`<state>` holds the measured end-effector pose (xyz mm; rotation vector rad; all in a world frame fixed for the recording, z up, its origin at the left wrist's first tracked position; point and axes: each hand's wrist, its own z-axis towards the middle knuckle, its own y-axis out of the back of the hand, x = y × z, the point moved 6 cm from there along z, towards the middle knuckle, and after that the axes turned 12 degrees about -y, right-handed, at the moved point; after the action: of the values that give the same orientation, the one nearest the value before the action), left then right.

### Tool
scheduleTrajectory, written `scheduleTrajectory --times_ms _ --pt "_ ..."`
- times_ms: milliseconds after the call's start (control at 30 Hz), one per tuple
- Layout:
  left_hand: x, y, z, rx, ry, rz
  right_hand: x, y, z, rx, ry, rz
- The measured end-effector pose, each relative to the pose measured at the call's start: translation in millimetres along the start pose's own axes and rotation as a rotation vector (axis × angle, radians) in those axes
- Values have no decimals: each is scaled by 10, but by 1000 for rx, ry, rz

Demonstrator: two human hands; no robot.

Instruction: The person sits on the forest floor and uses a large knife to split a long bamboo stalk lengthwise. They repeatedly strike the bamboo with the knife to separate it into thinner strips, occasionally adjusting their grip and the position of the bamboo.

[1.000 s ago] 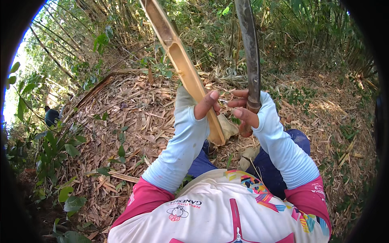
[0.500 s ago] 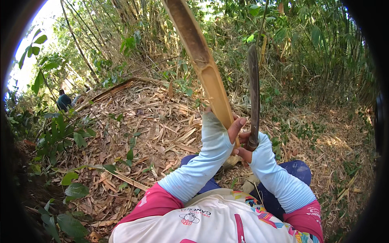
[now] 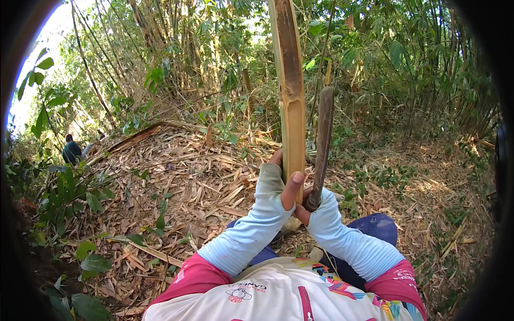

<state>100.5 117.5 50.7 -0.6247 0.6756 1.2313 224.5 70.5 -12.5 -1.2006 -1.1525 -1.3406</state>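
Note:
A long split bamboo piece point(image 3: 293, 125) stands nearly upright before me, its hollow inner side showing, dark brown in the upper stretch and pale lower down. My left hand point(image 3: 289, 187) is closed around its lower part, the thumb lying along the front. Just right of it, my right hand point(image 3: 303, 213) is closed by the base of a long, dark brown, slightly curved tool handle point(image 3: 322, 136), which points up and away from me. Both hands are close together at the bamboo's lower end. Any blade on the tool is hidden, and most right fingers are covered.
Dry bamboo shavings and leaves point(image 3: 198, 182) cover the ground and mound up at the left. Green leafy plants point(image 3: 91, 200) grow at the left edge. Bamboo thicket point(image 3: 407, 64) closes off the back. Another person point(image 3: 70, 150) is far off at the left.
The bamboo piece has swung from leaning left to nearly upright. The dark handle has tipped slightly right at its top relative to its base, and both hands sit a little lower and further left.

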Motion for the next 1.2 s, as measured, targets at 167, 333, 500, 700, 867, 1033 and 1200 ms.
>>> scheduleTrajectory --times_ms 167,333,500,700,867,1033,1200 --pt "-5 153 147 161 -54 -195 52 -4 9 66 -39 210" --pt "-370 492 380 -112 -242 -290 117 68 32 28 -104 242" --pt "-1167 296 401 253 -523 -427 -8 55 122 105 -221 378" --pt "-1954 -657 253 955 -638 -957 -74 123 315 113 -104 200" --pt "-1862 -727 50 1091 -546 -983 -321 127 318 74 -302 262" --pt "-1774 -841 30 1152 -491 -999 -413 255 320 2 -327 332" --pt "-1649 -848 -40 1157 -432 -958 -344 183 333 49 -331 348"
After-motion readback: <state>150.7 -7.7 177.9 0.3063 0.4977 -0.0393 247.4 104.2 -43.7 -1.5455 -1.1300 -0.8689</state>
